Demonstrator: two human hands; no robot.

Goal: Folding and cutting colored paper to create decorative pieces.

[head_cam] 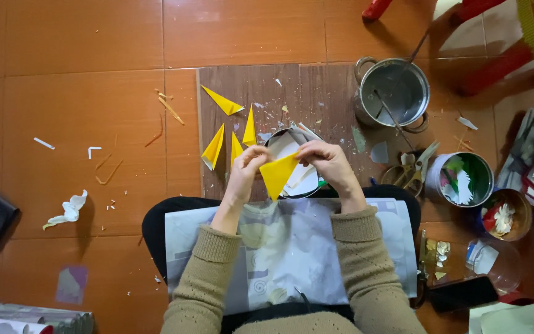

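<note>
I pinch the yellow paper [277, 174] between my left hand [246, 168] and right hand [327, 162], above the bowl [292, 185] on the board [316, 93]. To crease it cleanly I'd match the edges first, like the folded pieces [224, 141] to the left.

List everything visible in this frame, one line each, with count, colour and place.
folded paper triangle: 1, yellow, held between both hands
folded triangles: 4, yellow, on the brown board
board: 1, brown, on the tiled floor
metal pot: 1, silver, right of board
scissors: 1, beside the pot
round tin: 1, right, scraps inside
crumpled paper: 1, white, left floor
phone: 1, black, lower right
left hand: on triangle
right hand: on triangle
</note>
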